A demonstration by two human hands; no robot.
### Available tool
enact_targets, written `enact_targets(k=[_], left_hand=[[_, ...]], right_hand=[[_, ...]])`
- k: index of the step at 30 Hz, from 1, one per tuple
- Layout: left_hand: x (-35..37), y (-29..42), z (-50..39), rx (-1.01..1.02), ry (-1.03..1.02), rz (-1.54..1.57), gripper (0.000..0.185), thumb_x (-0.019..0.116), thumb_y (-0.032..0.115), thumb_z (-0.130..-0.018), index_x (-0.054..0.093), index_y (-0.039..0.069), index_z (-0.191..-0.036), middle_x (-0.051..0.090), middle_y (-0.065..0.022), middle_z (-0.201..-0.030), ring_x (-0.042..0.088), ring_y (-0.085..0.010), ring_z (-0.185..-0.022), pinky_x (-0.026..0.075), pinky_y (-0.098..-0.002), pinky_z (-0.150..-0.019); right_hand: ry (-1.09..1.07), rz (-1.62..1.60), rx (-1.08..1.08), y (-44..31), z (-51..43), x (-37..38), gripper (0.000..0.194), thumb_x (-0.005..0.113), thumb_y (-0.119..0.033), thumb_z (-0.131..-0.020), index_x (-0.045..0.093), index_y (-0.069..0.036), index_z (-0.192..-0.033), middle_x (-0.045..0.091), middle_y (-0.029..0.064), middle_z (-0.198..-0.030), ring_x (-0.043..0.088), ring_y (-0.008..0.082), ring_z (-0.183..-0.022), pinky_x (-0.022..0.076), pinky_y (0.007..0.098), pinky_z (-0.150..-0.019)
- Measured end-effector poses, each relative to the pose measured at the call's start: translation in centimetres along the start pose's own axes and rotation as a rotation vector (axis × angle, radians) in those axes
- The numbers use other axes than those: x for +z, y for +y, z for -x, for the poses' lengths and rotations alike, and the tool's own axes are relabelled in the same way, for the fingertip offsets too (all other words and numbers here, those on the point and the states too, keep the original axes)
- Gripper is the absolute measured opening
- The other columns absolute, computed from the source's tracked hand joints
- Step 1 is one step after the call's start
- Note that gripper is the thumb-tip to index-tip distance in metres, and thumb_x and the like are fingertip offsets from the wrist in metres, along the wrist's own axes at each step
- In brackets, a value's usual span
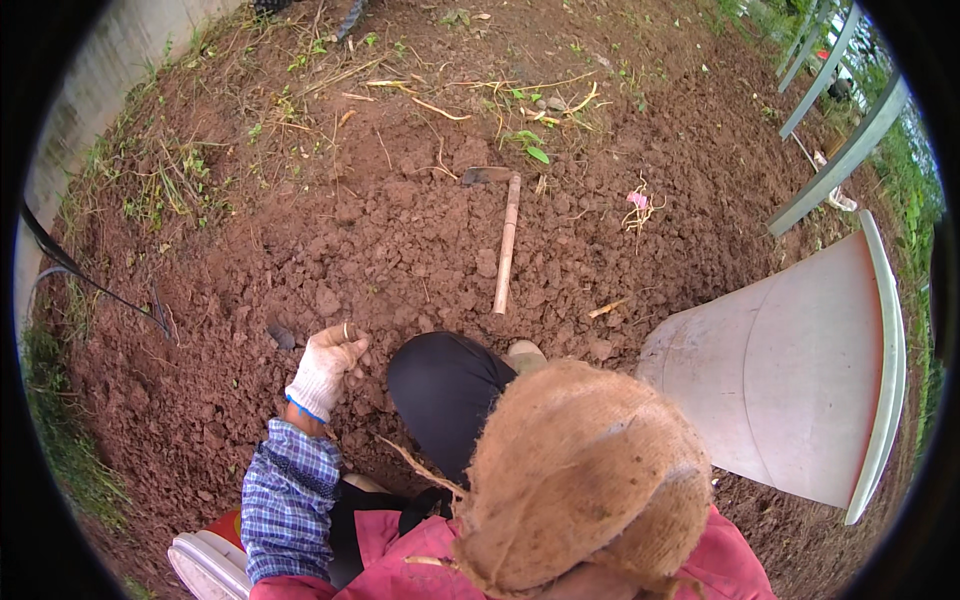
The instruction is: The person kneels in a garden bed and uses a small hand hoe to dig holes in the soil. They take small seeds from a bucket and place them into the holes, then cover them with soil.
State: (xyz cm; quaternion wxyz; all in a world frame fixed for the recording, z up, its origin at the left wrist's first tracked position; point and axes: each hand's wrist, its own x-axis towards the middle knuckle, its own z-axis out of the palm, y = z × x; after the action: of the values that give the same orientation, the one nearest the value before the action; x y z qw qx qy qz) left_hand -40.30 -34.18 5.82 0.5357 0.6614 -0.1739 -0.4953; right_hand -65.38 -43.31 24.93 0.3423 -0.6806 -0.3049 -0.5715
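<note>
My left hand (pixel 328 369), in a white knitted glove with a blue cuff edge, is held over the loose reddish soil (pixel 225 360) to the left of my knee (pixel 442 386). Its fingers are curled together; whether something small is between them cannot be made out. My right hand is out of view. A rounded brown thing of burlap-like cloth (pixel 581 480) fills the lower middle, before my pink clothing, and hides what lies behind it. Beyond my knee lies a hoe (pixel 506 247) with a pale wooden handle and its blade at the far end.
A large whitish plastic tub (pixel 757 367) lies tipped at right. Grey posts (pixel 844 157) stand behind it. A wall (pixel 112 97) borders the far left, with black cables (pixel 90 274) nearer. A white-rimmed container (pixel 210 559) is at lower left. Pulled stems and roots (pixel 555 105) lie ahead.
</note>
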Motion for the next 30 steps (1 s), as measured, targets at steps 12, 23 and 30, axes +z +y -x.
enact_targets(k=[12, 23, 30], left_hand=[[-0.5, 0.0, -0.1, 0.035, -0.022, 0.110, 0.006, 0.064, 0.009, -0.087, 0.062, 0.004, -0.090, 0.061, -0.0029, -0.065, 0.055, -0.0095, -0.047, 0.041, -0.0226, -0.039], [-1.2, 1.0, 1.3, 0.165, -0.339, 0.474, 0.048, 0.069, 0.007, -0.082, 0.049, 0.000, -0.125, 0.062, -0.0056, -0.088, 0.059, -0.0121, -0.065, 0.047, -0.0233, -0.056], [-0.9, 1.7, 1.9, 0.225, -0.293, 0.368, 0.055, 0.066, 0.008, -0.085, 0.043, 0.005, -0.135, 0.062, -0.0021, -0.090, 0.059, -0.0103, -0.068, 0.046, -0.0219, -0.057]], right_hand=[[0.071, -0.039, 0.041, 1.2, -0.6, 1.1, 0.015, 0.063, -0.012, -0.084, 0.059, 0.001, -0.090, 0.064, 0.0090, -0.076, 0.052, 0.0102, -0.050, 0.0408, 0.0200, -0.044], [0.525, -0.166, 1.175, 8.5, 4.1, 3.4, 0.015, 0.061, -0.008, -0.085, 0.057, 0.002, -0.094, 0.063, 0.0082, -0.075, 0.048, 0.0077, -0.046, 0.0377, 0.0174, -0.041], [0.130, -0.155, 1.651, 14.1, 10.1, 5.5, 0.017, 0.067, -0.009, -0.078, 0.064, 0.001, -0.091, 0.055, -0.0009, -0.062, 0.047, 0.0051, -0.047, 0.0366, 0.0187, -0.042]])
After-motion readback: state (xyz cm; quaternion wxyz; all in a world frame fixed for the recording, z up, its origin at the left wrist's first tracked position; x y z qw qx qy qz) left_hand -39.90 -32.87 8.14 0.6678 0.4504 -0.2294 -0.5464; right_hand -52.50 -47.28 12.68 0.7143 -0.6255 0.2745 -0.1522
